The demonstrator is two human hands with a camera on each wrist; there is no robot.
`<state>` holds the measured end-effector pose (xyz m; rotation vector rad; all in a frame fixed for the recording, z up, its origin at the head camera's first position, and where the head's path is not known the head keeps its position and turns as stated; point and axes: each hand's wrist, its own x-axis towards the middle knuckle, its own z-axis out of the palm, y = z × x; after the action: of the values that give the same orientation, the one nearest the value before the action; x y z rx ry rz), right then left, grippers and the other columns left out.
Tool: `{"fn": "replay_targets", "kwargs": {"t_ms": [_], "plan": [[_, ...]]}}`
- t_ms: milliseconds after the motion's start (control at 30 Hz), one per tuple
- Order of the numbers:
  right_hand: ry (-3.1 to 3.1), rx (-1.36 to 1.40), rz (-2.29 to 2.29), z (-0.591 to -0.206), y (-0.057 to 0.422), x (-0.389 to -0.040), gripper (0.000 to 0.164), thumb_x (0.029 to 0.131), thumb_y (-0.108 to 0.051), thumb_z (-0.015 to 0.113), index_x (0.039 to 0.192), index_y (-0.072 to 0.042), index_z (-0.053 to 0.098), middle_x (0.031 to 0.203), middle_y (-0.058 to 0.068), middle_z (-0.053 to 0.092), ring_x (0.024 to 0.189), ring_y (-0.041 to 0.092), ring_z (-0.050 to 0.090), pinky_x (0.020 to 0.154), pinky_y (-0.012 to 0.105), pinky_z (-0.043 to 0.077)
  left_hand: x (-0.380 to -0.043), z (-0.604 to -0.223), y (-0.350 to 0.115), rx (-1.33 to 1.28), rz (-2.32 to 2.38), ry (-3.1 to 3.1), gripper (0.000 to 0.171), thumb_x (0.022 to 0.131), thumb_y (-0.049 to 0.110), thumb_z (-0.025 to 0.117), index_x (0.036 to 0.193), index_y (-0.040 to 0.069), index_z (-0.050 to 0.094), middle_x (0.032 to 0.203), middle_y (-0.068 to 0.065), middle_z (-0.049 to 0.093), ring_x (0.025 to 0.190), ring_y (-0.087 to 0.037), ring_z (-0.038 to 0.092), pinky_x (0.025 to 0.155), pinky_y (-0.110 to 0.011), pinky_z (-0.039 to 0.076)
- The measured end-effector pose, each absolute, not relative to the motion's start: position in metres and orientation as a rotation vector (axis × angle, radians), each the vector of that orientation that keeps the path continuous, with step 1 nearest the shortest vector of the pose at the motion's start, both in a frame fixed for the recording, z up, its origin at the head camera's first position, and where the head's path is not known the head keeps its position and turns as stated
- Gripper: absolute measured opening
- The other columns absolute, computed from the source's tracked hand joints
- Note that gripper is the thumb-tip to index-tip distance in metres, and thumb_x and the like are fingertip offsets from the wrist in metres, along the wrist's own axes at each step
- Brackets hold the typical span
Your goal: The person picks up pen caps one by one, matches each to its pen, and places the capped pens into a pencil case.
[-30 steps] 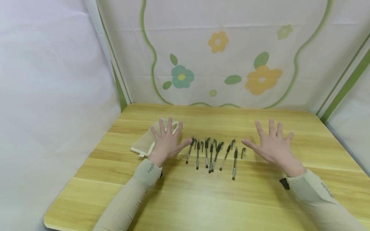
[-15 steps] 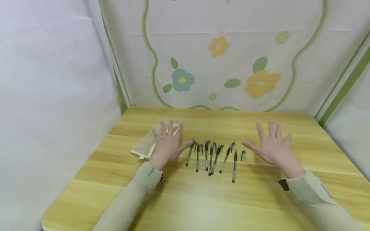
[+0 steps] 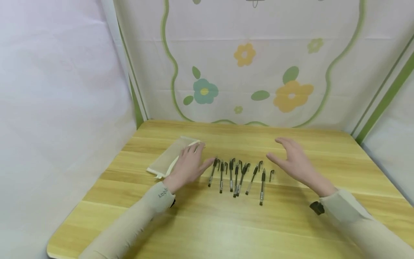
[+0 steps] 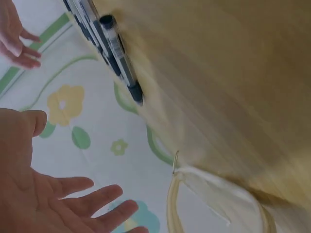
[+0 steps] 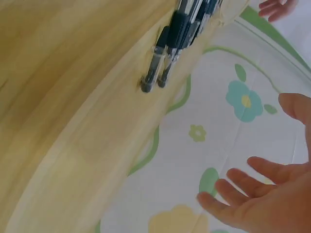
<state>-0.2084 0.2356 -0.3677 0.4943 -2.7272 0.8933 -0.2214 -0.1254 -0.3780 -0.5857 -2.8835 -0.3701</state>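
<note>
Taking the row of pens as the middle of the clock in the head view, 7 pens [image 3: 235, 180] lie side by side on the wooden counter [image 3: 210, 230], dark grips toward 12 and butts toward 6. 7 black caps [image 3: 271, 172] lie near their tips; the last cap sits a little apart at about 3. The pale mesh pouch [image 3: 165, 158] lies flat between 9 and 10, with a light zipped edge.

Near 9, the left hand [image 3: 185, 165] hovers over the pouch's near edge, palm down, fingers extended and relaxed, thumb pointing toward the first pen; the left wrist view shows a gap between hand and pouch. Near 3, the right hand [image 3: 299, 163] is raised beside the last cap, fingers relaxed and together, thumb apart. Both arms wear beige sleeves [image 3: 129, 219]. A flowered white cloth [image 3: 223, 64] hangs at 12.
</note>
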Motion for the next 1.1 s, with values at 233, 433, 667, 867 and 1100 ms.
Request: {"fn": "replay_targets", "kwargs": {"t_ms": [233, 433, 667, 867, 1100], "plan": [[-2.628, 0.616, 0.981, -0.369, 0.214, -0.212, 0.066, 0.09, -0.037, 0.073, 0.14, -0.001, 0.049, 0.139, 0.02, 0.049, 0.125, 0.041, 0.045, 0.1, 0.061, 0.038, -0.223, -0.383, -0.126, -0.673, -0.535, -2.865, 0.076, 0.095, 0.051, 0.06, 0.146, -0.001, 0.04, 0.143, -0.024, 0.046, 0.131, -0.041, 0.042, 0.11, -0.052, 0.033], [-2.651, 0.587, 1.225, -0.377, 0.202, -0.213, 0.063, 0.089, -0.042, 0.073, 0.137, -0.006, 0.054, 0.135, 0.017, 0.053, 0.115, 0.042, 0.054, 0.092, 0.057, 0.049, -0.223, -0.388, -0.128, -0.682, -0.738, -2.933, 0.066, 0.092, 0.044, 0.068, 0.136, -0.001, 0.051, 0.124, -0.018, 0.062, 0.095, -0.028, 0.066, 0.082, -0.04, 0.056], [-2.655, 0.513, 1.486, -0.384, 0.196, -0.215, 0.063, 0.086, -0.039, 0.077, 0.134, -0.006, 0.056, 0.131, 0.014, 0.057, 0.109, 0.034, 0.06, 0.087, 0.044, 0.055, -0.226, -0.394, -0.129, -0.683, -1.051, -2.984, 0.066, 0.087, 0.035, 0.077, 0.135, -0.003, 0.052, 0.126, -0.016, 0.061, 0.102, -0.029, 0.065, 0.085, -0.04, 0.055], [-2.659, 0.511, 1.57, -0.386, 0.187, -0.219, 0.061, 0.084, -0.038, 0.079, 0.133, -0.008, 0.058, 0.13, 0.013, 0.059, 0.109, 0.031, 0.061, 0.086, 0.041, 0.056, -0.233, -0.397, -0.126, -0.631, -1.157, -2.986, 0.068, 0.079, 0.028, 0.085, 0.131, -0.004, 0.054, 0.119, -0.016, 0.064, 0.105, -0.03, 0.063, 0.088, -0.04, 0.054], [-2.621, 0.551, 1.655, -0.383, 0.174, -0.223, 0.058, 0.086, -0.038, 0.077, 0.131, -0.006, 0.059, 0.126, 0.01, 0.061, 0.113, 0.032, 0.059, 0.088, 0.04, 0.055, -0.236, -0.4, -0.121, -0.581, -1.186, -3.029, 0.071, 0.073, 0.026, 0.089, 0.128, -0.003, 0.056, 0.112, -0.013, 0.064, 0.1, -0.026, 0.061, 0.083, -0.036, 0.054]]}}
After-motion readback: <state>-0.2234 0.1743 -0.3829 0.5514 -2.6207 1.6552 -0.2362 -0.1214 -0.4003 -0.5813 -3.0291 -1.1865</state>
